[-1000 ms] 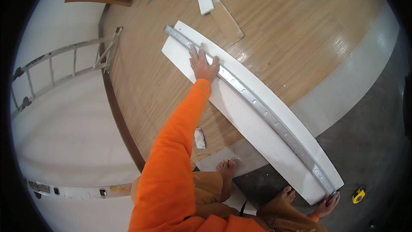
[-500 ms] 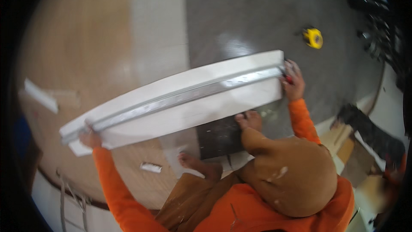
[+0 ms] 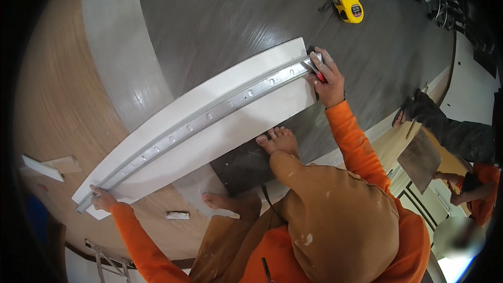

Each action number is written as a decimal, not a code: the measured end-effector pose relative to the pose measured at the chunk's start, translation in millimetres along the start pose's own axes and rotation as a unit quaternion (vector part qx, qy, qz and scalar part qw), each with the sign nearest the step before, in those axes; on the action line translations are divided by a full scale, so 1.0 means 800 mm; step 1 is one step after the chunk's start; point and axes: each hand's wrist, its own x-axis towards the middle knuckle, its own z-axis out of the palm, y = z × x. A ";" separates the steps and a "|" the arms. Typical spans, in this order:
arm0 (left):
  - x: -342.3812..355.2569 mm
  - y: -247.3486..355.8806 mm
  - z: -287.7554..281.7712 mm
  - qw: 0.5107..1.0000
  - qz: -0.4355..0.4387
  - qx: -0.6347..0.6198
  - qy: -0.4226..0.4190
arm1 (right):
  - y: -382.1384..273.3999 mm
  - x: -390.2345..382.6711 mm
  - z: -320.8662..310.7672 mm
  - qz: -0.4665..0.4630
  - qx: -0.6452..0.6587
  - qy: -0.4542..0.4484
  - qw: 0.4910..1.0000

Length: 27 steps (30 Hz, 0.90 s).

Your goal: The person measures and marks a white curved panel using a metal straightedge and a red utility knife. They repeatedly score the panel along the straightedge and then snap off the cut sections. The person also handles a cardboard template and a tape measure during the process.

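A long white board [image 3: 209,141] lies slantwise on the floor before me, with a perforated silver metal channel [image 3: 234,100] laid along its length. At the lower left end, my left hand [image 3: 103,199] is closed on the channel, fingertips over its edge. Beyond the board's upper right end, my right hand [image 3: 329,81] closes round a red-handled knife [image 3: 320,77], whose thin tip lies over the channel. Fingers of this hand also rest against the channel's end. My bare feet [image 3: 281,141] are beside the board's near edge.
A yellow tape measure [image 3: 349,9] lies on the dark floor beyond the board. White offcuts [image 3: 43,167] are at the left, and a small white piece [image 3: 177,215] lies nearer me. A metal ladder [image 3: 107,262] stands lower left. Another person [image 3: 456,136] holds a brown panel [image 3: 421,161] at right.
The view has turned, so the board slants more steeply and the tape measure appears farther left and up. Both hands remain at the channel's ends. More of the other person shows.
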 end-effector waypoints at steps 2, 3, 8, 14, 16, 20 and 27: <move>-0.009 0.037 -0.019 0.984 -0.092 -0.152 -0.023 | 0.000 0.003 -0.005 -0.001 0.000 0.001 1.000; -0.007 0.047 -0.024 0.967 -0.132 -0.217 -0.034 | 0.004 0.003 -0.004 0.000 0.007 0.005 1.000; -0.016 0.085 -0.017 0.927 -0.191 -0.320 -0.046 | 0.004 0.016 -0.007 0.007 0.002 -0.013 1.000; -0.046 0.163 -0.049 0.936 -0.275 -0.211 -0.053 | 0.030 0.004 0.005 -0.021 0.005 -0.043 0.999; -0.045 0.219 -0.089 0.909 -0.356 -0.208 -0.058 | 0.031 -0.001 0.003 0.014 0.077 -0.036 0.996; -0.055 0.207 -0.117 0.875 -0.416 -0.247 -0.016 | -0.002 0.005 0.001 -0.035 0.020 -0.045 0.998; -0.060 0.223 -0.139 0.862 -0.431 -0.268 0.018 | 0.008 0.017 -0.033 -0.035 -0.014 -0.091 0.995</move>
